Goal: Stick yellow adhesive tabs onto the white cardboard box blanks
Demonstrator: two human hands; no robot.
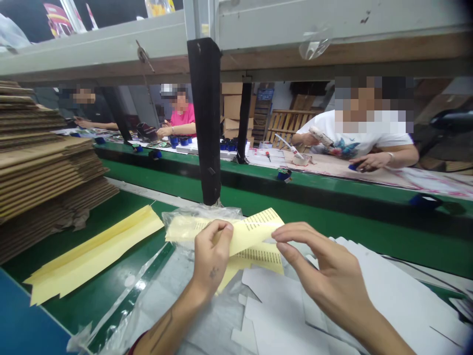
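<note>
A yellow printed sheet is pinched at its left end between the thumb and fingers of my left hand. My right hand has its thumb and index fingertips close together at the sheet's right edge, the other fingers extended. Beneath the sheet lie more yellow printed papers, partly hidden by my left hand. Another part of these papers sits inside a clear plastic bag behind my left hand. White flat card pieces lie below and under my right hand.
Folded yellow sheets lie on the green table at left. Flattened cardboard is stacked at the far left. A black-wrapped post rises ahead, under a shelf. Across the green conveyor belt, several people work; blue parts stand along it.
</note>
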